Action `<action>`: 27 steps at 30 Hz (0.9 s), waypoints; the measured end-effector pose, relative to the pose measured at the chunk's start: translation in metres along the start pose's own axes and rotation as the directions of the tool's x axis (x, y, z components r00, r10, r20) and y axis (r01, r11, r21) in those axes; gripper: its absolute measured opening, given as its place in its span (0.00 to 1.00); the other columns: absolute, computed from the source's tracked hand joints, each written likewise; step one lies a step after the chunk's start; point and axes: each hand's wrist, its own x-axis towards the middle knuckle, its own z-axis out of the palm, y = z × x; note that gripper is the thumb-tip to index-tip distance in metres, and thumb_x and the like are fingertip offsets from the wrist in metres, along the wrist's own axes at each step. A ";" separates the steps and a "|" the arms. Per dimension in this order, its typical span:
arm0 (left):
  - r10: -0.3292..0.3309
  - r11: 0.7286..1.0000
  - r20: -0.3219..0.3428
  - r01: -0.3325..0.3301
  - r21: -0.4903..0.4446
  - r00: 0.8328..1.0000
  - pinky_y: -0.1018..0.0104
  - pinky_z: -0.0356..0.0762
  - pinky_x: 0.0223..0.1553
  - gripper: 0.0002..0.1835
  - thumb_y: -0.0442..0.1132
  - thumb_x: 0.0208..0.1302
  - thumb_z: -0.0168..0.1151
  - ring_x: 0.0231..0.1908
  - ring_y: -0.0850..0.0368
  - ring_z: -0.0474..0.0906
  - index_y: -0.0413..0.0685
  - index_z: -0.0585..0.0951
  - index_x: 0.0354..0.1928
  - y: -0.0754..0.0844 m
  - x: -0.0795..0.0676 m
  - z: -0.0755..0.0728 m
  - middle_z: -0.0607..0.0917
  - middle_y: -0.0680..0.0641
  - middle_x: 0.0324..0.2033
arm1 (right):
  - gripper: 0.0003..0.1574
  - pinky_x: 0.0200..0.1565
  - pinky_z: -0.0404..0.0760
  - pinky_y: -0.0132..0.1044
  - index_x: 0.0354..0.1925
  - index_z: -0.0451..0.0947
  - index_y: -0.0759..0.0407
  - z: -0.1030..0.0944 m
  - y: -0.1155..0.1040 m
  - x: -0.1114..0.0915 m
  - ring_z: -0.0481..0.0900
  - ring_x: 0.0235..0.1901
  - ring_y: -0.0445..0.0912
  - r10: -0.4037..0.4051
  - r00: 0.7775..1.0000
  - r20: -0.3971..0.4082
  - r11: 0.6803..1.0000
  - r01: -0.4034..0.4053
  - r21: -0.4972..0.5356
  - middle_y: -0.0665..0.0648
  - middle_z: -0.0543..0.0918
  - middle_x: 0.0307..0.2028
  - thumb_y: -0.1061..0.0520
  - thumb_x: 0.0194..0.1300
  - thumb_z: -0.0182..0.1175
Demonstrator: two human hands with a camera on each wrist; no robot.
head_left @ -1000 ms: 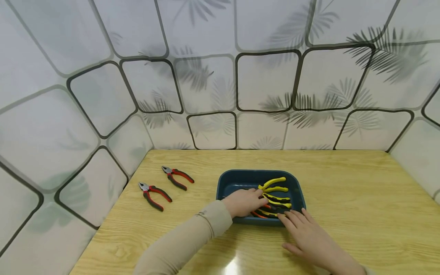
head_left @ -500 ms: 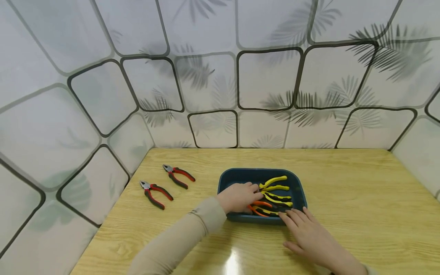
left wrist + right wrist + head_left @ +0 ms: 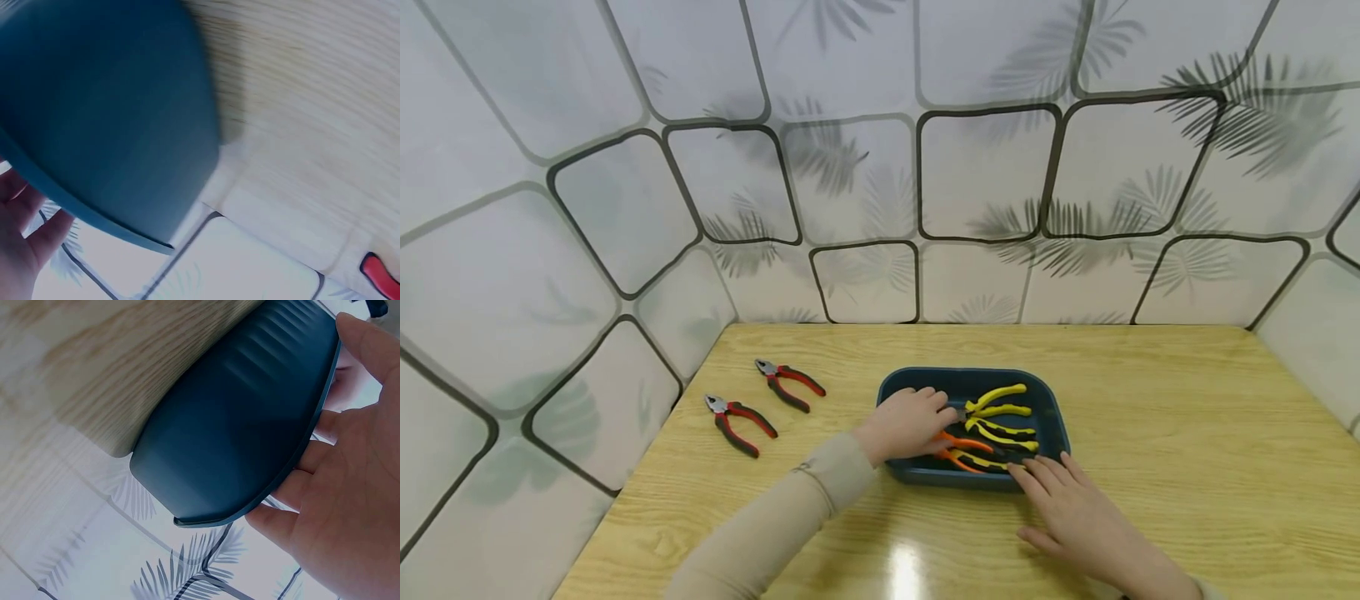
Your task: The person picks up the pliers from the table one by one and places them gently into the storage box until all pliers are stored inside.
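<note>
A dark blue plastic bin [image 3: 925,477] holds several pliers. Two pairs with yellow handles [image 3: 1003,410] lie to the right, an orange-handled pair [image 3: 966,442] and a black-and-yellow pair [image 3: 985,461] near the front wall. My left hand [image 3: 906,421] reaches over the bin's left part, bent fingers pointing right, thumb beside the orange-handled pliers. The bin's rim hides its fingertips in the left wrist view, so any grip there is unclear. My right hand [image 3: 1075,517] rests straight fingers over the bin's front right corner, its thumb stretched out to the left.
Left of the bin, two pliers with red and black handles lie on the wooden table [image 3: 1165,417], one nearer [image 3: 741,423] and one farther back [image 3: 790,385]. A patterned wall [image 3: 977,283] borders the table behind and at both sides.
My left hand has drawn leftward within the bin, uncovering more of the orange-handled pliers and the noses of the yellow ones. My right hand stays on the corner.
</note>
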 end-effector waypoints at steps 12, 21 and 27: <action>0.018 1.000 -0.184 -0.015 0.017 0.983 0.71 0.65 0.25 0.12 0.53 0.61 0.51 0.26 0.60 0.64 0.53 0.74 0.34 -0.022 -0.033 0.009 0.70 0.54 0.28 | 0.43 0.54 0.59 0.57 0.57 0.66 0.63 0.001 -0.001 0.000 0.67 0.51 0.55 -0.015 1.000 -0.009 1.000 0.015 -0.008 0.61 0.72 0.49 0.38 0.50 0.60; -0.001 1.000 -0.205 0.004 0.018 0.979 0.65 0.70 0.33 0.11 0.51 0.62 0.50 0.31 0.58 0.68 0.51 0.73 0.33 -0.036 -0.064 0.021 0.72 0.52 0.31 | 0.42 0.53 0.59 0.57 0.56 0.66 0.63 -0.001 0.000 0.000 0.67 0.50 0.55 -0.005 1.000 0.004 1.000 0.005 -0.007 0.61 0.72 0.48 0.39 0.50 0.60; -0.050 0.999 -0.209 0.048 -0.015 0.977 0.62 0.71 0.36 0.13 0.51 0.60 0.52 0.35 0.57 0.70 0.50 0.74 0.38 -0.041 -0.082 0.031 0.73 0.51 0.35 | 0.42 0.53 0.60 0.57 0.56 0.66 0.63 0.001 0.000 0.000 0.67 0.50 0.55 -0.012 1.000 0.002 1.000 0.012 -0.023 0.60 0.72 0.48 0.38 0.50 0.60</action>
